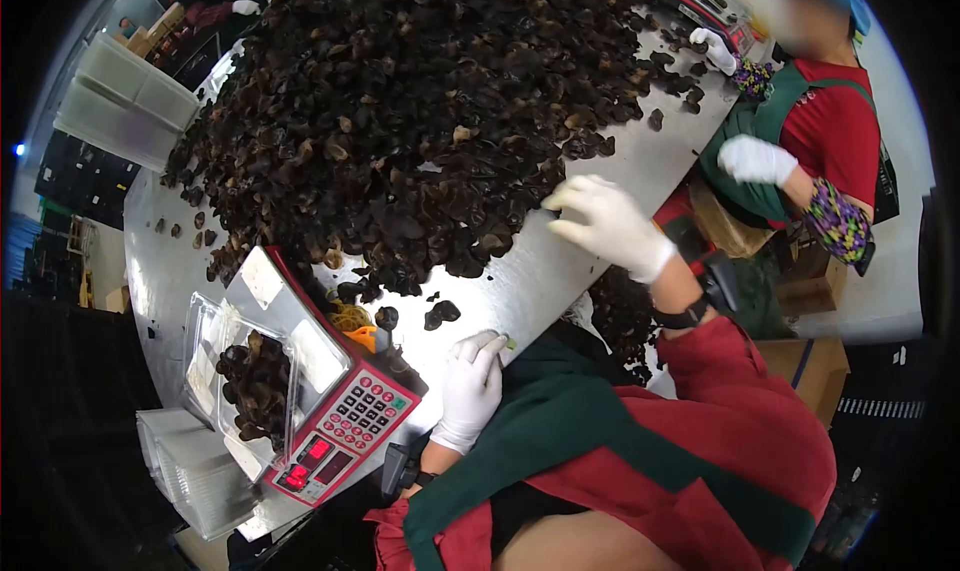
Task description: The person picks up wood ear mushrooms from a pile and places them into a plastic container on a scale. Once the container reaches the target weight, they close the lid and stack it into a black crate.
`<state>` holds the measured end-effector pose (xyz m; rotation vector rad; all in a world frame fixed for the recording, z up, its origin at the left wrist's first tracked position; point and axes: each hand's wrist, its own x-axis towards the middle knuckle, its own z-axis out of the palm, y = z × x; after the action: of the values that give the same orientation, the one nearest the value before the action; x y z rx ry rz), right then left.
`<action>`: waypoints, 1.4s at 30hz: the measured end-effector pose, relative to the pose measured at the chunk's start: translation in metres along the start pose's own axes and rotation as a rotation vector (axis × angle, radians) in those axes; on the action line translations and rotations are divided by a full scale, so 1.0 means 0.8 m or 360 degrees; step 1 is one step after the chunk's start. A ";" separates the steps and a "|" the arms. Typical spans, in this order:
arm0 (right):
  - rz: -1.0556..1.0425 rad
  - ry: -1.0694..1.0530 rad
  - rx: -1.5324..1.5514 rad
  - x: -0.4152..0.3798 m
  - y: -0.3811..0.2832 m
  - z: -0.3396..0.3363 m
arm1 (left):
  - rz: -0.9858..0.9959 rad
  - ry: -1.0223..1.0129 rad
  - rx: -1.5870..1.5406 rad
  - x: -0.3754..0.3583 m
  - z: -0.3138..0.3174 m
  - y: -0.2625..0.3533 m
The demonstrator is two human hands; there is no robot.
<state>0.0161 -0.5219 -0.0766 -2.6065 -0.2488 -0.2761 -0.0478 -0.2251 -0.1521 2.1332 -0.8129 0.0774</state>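
My right hand (612, 226), in a white glove, is over the metal table at the right edge of a large heap of dark brown, fungus-like pieces (400, 121). Its fingers are bent and apart, with nothing clearly between them. Near the table's front edge is my left hand (473, 386), also gloved, its fingers pressed together. A small greenish bit (510, 343) shows at its fingertips; what they hold is unclear. To its left stands a red and silver scale (360, 411) with lit red digits. On the scale, an open clear plastic box (292, 396) contains dark pieces (255, 386).
Stacked clear trays (205, 476) stand beside the scale, and more containers (125, 101) at the upper left. Several loose dark pieces lie on the metal table (500, 296). A co-worker with gloved hands (757, 161) is at the right, near another scale (705, 11).
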 end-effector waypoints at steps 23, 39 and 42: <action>-0.0272 0.0665 0.0365 0.077 -0.025 0.111 | 0.0095 0.0154 -0.0309 -0.009 0.015 -0.014; -0.0205 0.0624 0.0470 0.067 0.036 0.202 | 0.0190 0.0328 -0.0280 -0.012 0.037 -0.035; -0.0188 0.0724 0.0425 0.072 0.034 0.205 | 0.0166 0.0328 -0.0266 -0.015 0.038 -0.040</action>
<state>0.1022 -0.4556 -0.2151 -2.1975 -0.2570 -0.8044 -0.0454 -0.2264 -0.1977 1.8899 -0.7798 0.2704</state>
